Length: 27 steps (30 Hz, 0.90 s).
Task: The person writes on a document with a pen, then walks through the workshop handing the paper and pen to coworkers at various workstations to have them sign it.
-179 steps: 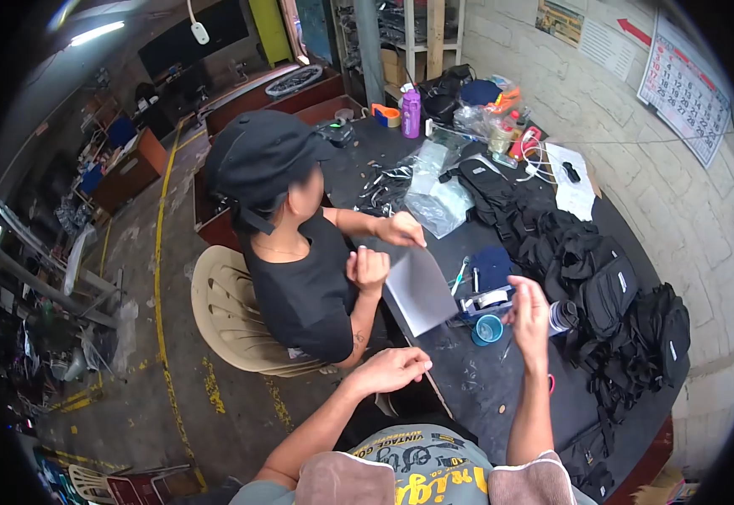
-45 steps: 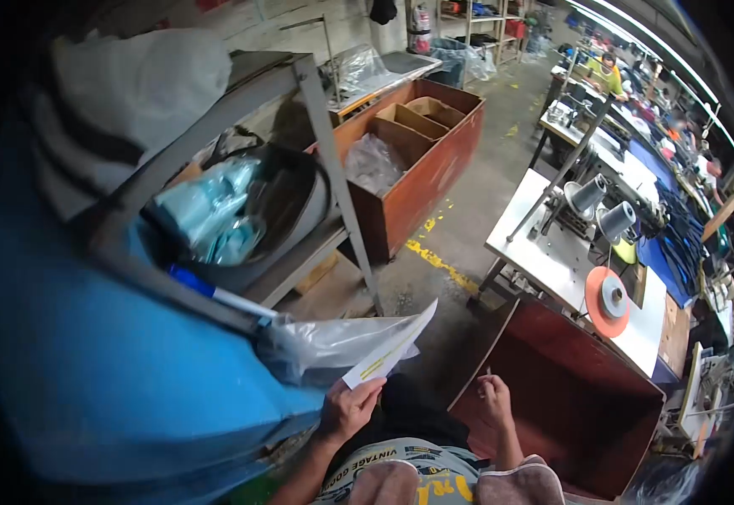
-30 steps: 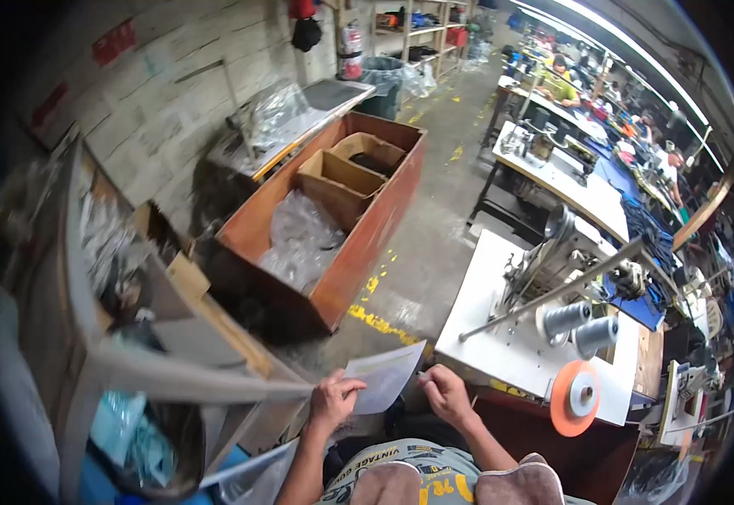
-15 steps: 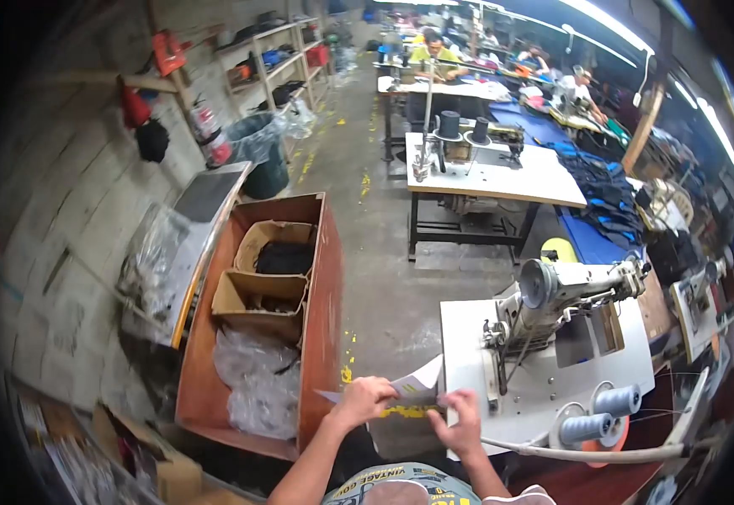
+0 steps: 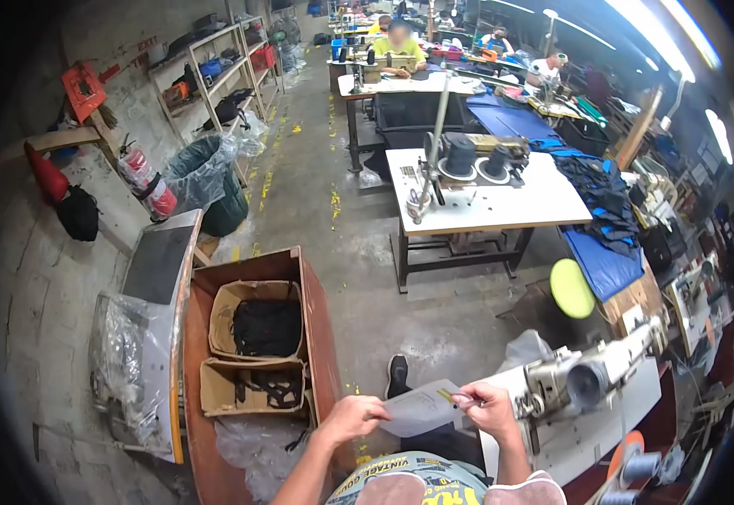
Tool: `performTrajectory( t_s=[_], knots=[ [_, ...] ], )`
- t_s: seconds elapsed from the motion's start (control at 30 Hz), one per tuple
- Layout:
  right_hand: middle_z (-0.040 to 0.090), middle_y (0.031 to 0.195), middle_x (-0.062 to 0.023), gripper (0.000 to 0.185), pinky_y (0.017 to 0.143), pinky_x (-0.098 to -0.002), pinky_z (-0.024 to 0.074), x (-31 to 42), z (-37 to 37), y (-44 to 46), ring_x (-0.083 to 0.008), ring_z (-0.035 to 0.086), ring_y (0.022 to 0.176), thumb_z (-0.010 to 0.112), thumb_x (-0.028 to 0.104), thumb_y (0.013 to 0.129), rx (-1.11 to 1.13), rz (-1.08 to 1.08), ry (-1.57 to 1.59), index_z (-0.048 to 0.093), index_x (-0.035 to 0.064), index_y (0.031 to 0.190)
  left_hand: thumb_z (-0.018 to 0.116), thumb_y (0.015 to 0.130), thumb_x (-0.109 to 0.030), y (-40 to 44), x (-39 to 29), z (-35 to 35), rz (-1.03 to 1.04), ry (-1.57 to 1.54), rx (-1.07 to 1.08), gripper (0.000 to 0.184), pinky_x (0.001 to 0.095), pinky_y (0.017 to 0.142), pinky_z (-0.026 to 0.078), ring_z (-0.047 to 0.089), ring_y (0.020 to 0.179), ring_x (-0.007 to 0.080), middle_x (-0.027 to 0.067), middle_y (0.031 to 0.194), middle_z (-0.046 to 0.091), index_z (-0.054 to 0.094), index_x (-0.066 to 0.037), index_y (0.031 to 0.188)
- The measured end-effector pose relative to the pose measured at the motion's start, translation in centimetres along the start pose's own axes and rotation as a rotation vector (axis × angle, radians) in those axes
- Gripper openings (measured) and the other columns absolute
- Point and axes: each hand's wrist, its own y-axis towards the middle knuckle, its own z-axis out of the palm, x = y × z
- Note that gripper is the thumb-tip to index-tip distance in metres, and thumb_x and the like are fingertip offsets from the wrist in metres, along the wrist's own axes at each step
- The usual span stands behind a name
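Observation:
A sheet of paper, pale with some print and a yellow-green mark, spans the space between my hands in front of my body. My left hand pinches its left edge. At the upper right corner, my right hand grips the sheet between thumb and fingers; a small dark spot shows by the fingertips, too small to name. Just right of that hand stands a sewing machine on a white table. To the left of my left hand is a reddish-brown wooden bin.
Inside the bin sit two cardboard boxes with dark material, and clear plastic. Ahead, another sewing table carries dark thread cones. A green stool stands right of the aisle. People work at machines farther back.
The view has shifted forward along the aisle, and the near machine now sits lower. The paper is raised and turned flatter; my right hand has come onto its right corner.

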Motion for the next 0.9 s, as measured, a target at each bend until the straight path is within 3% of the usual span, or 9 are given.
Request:
performTrajectory(
  t_s=[0.1,0.17,0.3,0.37,0.4,0.5,0.67,0.73,0.9],
  knots=[
    [0.070,0.073,-0.0059,0.009,0.060,-0.0267,0.0490,0.5,0.8,11.7,-0.0088,0.061,0.064,0.077,0.008,0.086,0.038,0.012,0.056,0.073,0.0002,0.087,0.064,0.078,-0.001,3.3,6.5,-6.7,-0.177,-0.067,-0.134,0.020,0.0345,0.081,0.056,0.071,0.089,0.0250,0.0073,0.095,0.073,0.078,-0.009,0.091],
    [0.068,0.071,-0.0027,0.013,0.058,-0.0247,0.0467,0.4,2.2,19.7,-0.0049,0.056,0.064,0.077,0.013,0.091,0.016,-0.184,0.066,0.073,0.0001,0.091,0.064,0.077,0.003,6.1,9.3,-12.0,-0.272,-0.133,-0.272,0.017,0.0325,0.080,0.055,0.070,0.088,0.0222,0.0087,0.091,0.073,0.077,-0.006,0.085],
    [0.066,0.069,0.0005,0.015,0.058,-0.0224,0.0450,4.2,4.4,35.2,-0.0030,0.052,0.064,0.077,0.014,0.092,0.059,-0.120,-0.013,0.073,-0.0004,0.093,0.066,0.079,0.004,11.9,14.5,-21.9,-0.281,-0.155,-0.563,0.015,0.0316,0.080,0.054,0.069,0.088,0.0203,0.0102,0.092,0.072,0.076,-0.004,0.087],
    [0.064,0.068,0.0032,0.016,0.056,-0.0216,0.0428,4.6,6.2,42.2,-0.0021,0.049,0.063,0.077,0.014,0.092,-0.059,-0.141,0.045,0.072,-0.0005,0.093,0.067,0.086,0.003,14.9,17.1,-26.4,-0.346,-0.096,-0.804,0.022,0.0309,0.080,0.054,0.068,0.088,0.0187,0.0088,0.098,0.071,0.073,-0.003,0.106],
    [0.063,0.068,0.0046,0.016,0.055,-0.0212,0.0418,4.8,6.9,45.6,-0.0016,0.048,0.062,0.076,0.015,0.093,-0.131,-0.154,0.074,0.072,-0.0005,0.093,0.067,0.086,0.003,17.1,18.3,-28.5,-0.341,-0.093,-0.797,0.022,0.0309,0.080,0.054,0.068,0.088,0.0187,0.0088,0.098,0.071,0.073,-0.003,0.106],
    [0.063,0.068,0.0032,0.018,0.057,-0.0218,0.0431,5.5,8.6,54.5,-0.0022,0.049,0.062,0.077,0.016,0.093,-0.195,-0.043,0.128,0.072,-0.0010,0.094,0.065,0.096,-0.005,23.8,22.4,-33.3,-0.300,-0.599,-1.207,0.031,0.0306,0.083,0.053,0.066,0.090,0.0158,0.0069,0.108,0.069,0.061,-0.001,0.126],
    [0.063,0.073,0.0070,0.020,0.057,-0.0213,0.0414,3.2,12.6,69.1,-0.0009,0.048,0.065,0.075,0.016,0.095,-0.395,0.049,0.338,0.071,-0.0032,0.095,0.062,0.100,-0.011,36.8,33.6,-39.8,-0.409,-0.968,-0.930,0.037,0.0281,0.081,0.052,0.063,0.088,0.0132,0.0060,0.112,0.068,0.054,-0.002,0.134],
    [0.062,0.073,0.0070,0.019,0.057,-0.0208,0.0403,2.4,13.6,74.3,-0.0006,0.047,0.066,0.073,0.016,0.096,-0.473,0.076,0.342,0.070,-0.0025,0.093,0.061,0.100,-0.015,42.1,38.6,-43.1,-0.512,-1.171,-0.447,0.032,0.0252,0.073,0.051,0.063,0.085,0.0103,0.0047,0.105,0.068,0.058,-0.003,0.130],
    [0.060,0.075,0.0068,0.019,0.057,-0.0201,0.0378,2.8,10.6,87.5,0.0002,0.045,0.067,0.069,0.015,0.099,-0.698,0.111,0.309,0.068,-0.0007,0.088,0.062,0.099,-0.013,57.6,46.1,-51.1,-0.579,-1.109,-0.321,0.030,0.0226,0.066,0.048,0.063,0.080,0.0084,0.0023,0.099,0.069,0.059,-0.005,0.128]
  ],
)
